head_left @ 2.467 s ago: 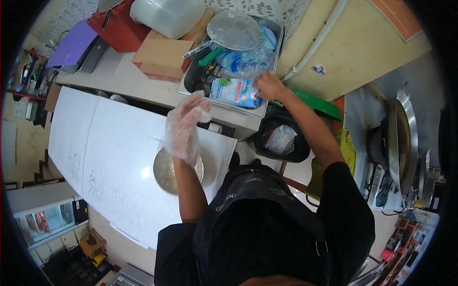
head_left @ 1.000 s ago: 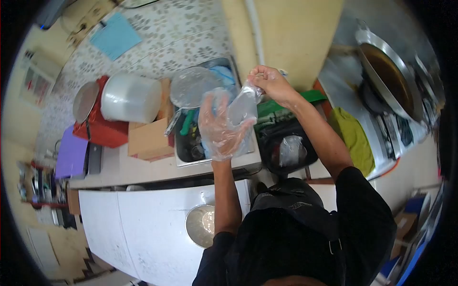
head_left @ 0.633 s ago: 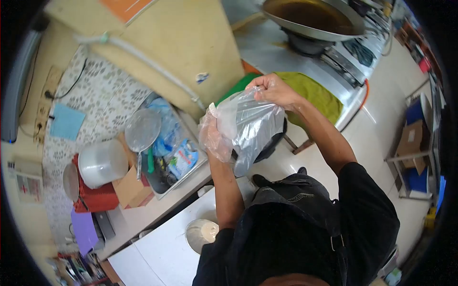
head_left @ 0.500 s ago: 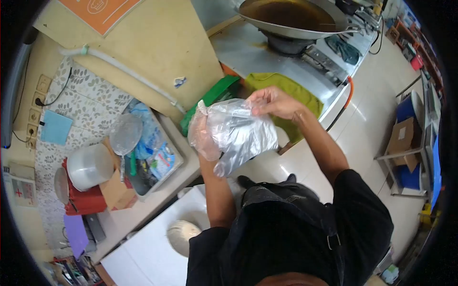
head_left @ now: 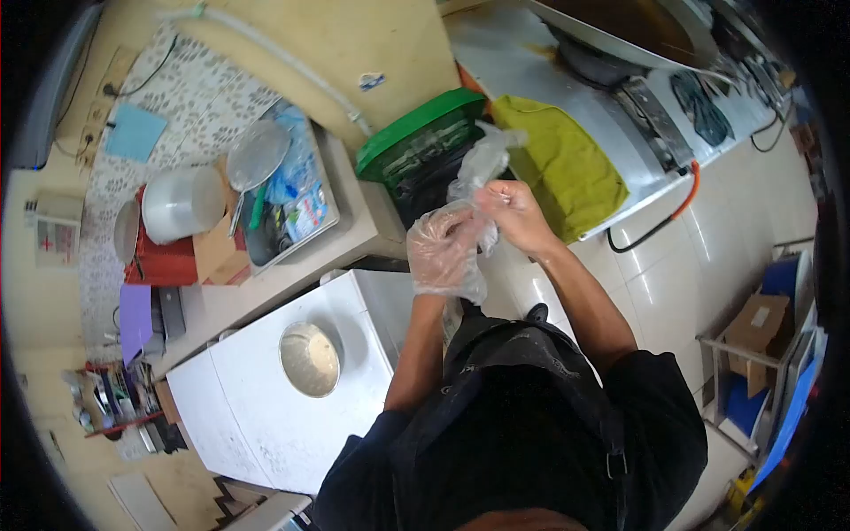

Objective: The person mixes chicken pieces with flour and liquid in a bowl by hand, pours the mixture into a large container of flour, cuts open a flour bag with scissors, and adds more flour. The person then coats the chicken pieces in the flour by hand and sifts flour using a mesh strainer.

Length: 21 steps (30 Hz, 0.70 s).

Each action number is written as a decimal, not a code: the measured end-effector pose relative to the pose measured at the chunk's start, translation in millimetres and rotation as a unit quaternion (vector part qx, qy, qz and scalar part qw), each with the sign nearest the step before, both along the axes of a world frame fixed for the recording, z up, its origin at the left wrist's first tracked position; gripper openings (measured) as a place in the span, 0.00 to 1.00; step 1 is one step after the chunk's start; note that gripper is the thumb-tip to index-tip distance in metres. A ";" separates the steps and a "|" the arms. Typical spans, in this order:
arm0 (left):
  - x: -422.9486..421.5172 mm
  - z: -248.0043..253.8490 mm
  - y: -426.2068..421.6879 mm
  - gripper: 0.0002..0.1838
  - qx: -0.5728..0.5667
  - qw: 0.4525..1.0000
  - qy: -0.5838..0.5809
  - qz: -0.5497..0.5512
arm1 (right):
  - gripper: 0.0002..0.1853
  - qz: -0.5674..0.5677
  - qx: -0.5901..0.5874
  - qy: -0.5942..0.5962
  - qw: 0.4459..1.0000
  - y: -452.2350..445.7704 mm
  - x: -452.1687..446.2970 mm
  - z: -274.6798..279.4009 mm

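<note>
My left hand (head_left: 445,250) wears a loose clear plastic glove, its fingers curled closed on the thin plastic of a second clear glove (head_left: 485,162). Bare and pinched closed, my right hand (head_left: 513,212) holds the same glove right beside the left one. The upper part of that glove sticks up crumpled above both hands, in front of the dark bin. A metal bowl (head_left: 309,359) with pale batter-like contents rests on the white surface (head_left: 239,398), to the lower left of my hands.
A green lid (head_left: 421,133) leans behind the hands. On the left, a sink (head_left: 320,168) holds a strainer (head_left: 258,156) and plastic bags, beside a white bucket (head_left: 183,204). A green-yellow cloth (head_left: 562,164) hangs by the stove, where a large wok (head_left: 637,31) stands. Shelves (head_left: 753,354) stand right.
The clear plastic, earlier spread wide between my hands, is now bunched, and my hands have come together. The view has shifted, showing more of the white surface and the bowl.
</note>
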State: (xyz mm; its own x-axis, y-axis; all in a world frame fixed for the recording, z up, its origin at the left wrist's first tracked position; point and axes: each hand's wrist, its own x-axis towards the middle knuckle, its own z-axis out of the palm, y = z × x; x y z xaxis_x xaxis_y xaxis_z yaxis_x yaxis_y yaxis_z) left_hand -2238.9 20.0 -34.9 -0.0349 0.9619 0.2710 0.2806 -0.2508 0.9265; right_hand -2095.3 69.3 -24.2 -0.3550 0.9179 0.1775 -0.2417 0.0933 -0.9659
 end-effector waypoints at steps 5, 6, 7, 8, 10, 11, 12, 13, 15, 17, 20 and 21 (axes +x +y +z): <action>-80.2 -6.0 10.9 0.06 -0.072 0.978 -0.120 0.157 | 0.03 0.030 -0.198 0.267 0.943 8.3 -43.7 -5.3; -105.3 9.7 13.7 0.06 -0.075 0.961 -0.143 0.226 | 0.04 0.041 -0.175 0.249 0.952 16.6 -51.0 -11.1; -134.8 20.0 12.0 0.06 -0.084 0.938 -0.162 0.294 | 0.06 0.048 -0.159 0.232 0.958 18.7 -60.8 -17.8; -176.4 8.0 17.5 0.07 0.050 0.926 -0.131 0.349 | 0.07 0.043 -0.154 0.204 0.966 22.2 -68.5 -22.8; -269.2 -21.0 39.1 0.07 0.203 0.824 0.107 0.519 | 0.11 0.012 -0.128 0.144 0.981 36.7 -76.1 -24.8; -310.7 -30.2 44.0 0.06 0.200 0.702 0.307 0.611 | 0.12 -0.001 -0.135 0.127 0.983 40.1 -79.8 -23.7; -344.0 -39.0 49.3 0.07 0.127 0.670 0.395 0.616 | 0.12 -0.022 -0.145 0.110 0.983 42.1 -80.5 -22.7; -372.2 -48.6 56.3 0.08 0.054 0.632 0.482 0.604 | 0.13 -0.050 -0.159 0.093 0.982 40.4 -77.8 -23.7; -406.9 -70.0 75.2 0.10 0.009 0.647 0.586 0.488 | 0.14 -0.022 -0.168 0.123 0.978 39.0 -60.0 -28.6; -438.3 -103.1 85.3 0.14 -0.125 0.722 0.586 0.345 | 0.18 -0.087 -0.190 0.159 0.965 34.4 -47.1 -27.0; -516.5 -125.2 108.6 0.20 -0.381 0.710 0.592 0.000 | 0.21 -0.087 -0.205 0.187 0.957 21.8 -11.8 -28.6; -515.0 -106.6 96.7 0.22 -0.329 0.774 0.536 0.068 | 0.20 -0.098 -0.220 0.187 0.952 13.3 3.7 -26.7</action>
